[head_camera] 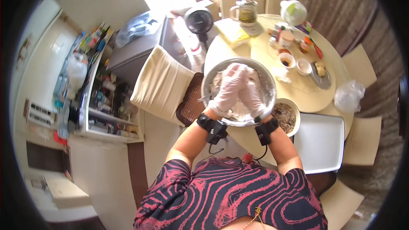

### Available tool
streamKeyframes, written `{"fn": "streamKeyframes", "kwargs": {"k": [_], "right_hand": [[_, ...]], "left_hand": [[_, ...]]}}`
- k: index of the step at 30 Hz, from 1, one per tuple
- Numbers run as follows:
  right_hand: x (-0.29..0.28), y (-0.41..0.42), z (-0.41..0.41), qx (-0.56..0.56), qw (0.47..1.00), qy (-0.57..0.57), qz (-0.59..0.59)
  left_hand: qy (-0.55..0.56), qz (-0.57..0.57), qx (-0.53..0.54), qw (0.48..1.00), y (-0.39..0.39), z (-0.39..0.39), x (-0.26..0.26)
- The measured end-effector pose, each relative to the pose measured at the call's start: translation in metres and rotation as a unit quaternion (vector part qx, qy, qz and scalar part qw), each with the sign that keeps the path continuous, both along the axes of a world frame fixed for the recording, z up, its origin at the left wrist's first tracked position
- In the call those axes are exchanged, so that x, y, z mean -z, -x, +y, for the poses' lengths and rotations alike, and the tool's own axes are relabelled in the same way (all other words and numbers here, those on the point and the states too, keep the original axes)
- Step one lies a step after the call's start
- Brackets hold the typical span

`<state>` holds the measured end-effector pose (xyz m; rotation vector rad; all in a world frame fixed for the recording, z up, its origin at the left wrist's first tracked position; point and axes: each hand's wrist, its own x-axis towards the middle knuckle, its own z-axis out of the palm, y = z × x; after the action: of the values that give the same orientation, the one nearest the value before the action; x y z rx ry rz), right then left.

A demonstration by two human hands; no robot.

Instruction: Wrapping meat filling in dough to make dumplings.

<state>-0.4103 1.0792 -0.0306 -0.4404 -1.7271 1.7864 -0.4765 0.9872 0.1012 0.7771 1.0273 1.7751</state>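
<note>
My left hand [230, 84] and my right hand [251, 94] wear thin whitish gloves. They are pressed together over a large metal bowl [268, 83], fingers meeting near its far half. Whatever may lie between the palms is hidden. Inside the bowl is a pale, floury or doughy mixture [238, 111], partly covered by my hands. A thin handle or stick [204, 98] pokes over the left rim. Close to my right wrist stands a pale bowl [297, 124] of brown, chopped-looking filling [283, 116].
A white rectangular tray [319, 143] sits at the table's right edge. On the round turntable [306, 99] are cups [287, 60], jars [305, 44] and a plate [321, 81] with a pale lump. A glass kettle [247, 12] stands behind. Left are a chair [159, 86] and a fan [198, 20].
</note>
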Motion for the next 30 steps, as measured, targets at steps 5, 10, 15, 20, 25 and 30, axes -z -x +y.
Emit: {"fn": "streamKeyframes", "kwargs": {"k": [5, 10, 15, 20, 25, 30], "right_hand": [[-0.045, -0.02, 0.003, -0.089, 0.992, 0.055, 0.068], [-0.063, -0.035, 0.015, -0.189, 0.973, 0.122, 0.048], [-0.052, -0.04, 0.028, -0.184, 0.979, 0.085, 0.037], [-0.052, -0.034, 0.031, -0.118, 0.983, -0.128, -0.055], [-0.059, -0.031, 0.033, -0.091, 0.98, -0.136, -0.116], [-0.069, -0.03, 0.033, -0.078, 0.983, -0.08, -0.148]], "left_hand": [[-0.079, -0.17, -0.056, 0.981, 0.021, 0.013, 0.022], [0.005, -0.098, -0.027, 0.995, 0.034, 0.023, 0.028], [0.144, 0.168, 0.11, 0.969, 0.067, 0.003, -0.005], [0.159, 0.286, 0.167, 0.93, 0.078, -0.002, 0.028], [0.123, 0.262, 0.142, 0.947, 0.078, 0.006, 0.04], [0.117, 0.207, 0.157, 0.959, 0.082, 0.022, 0.048]]}}
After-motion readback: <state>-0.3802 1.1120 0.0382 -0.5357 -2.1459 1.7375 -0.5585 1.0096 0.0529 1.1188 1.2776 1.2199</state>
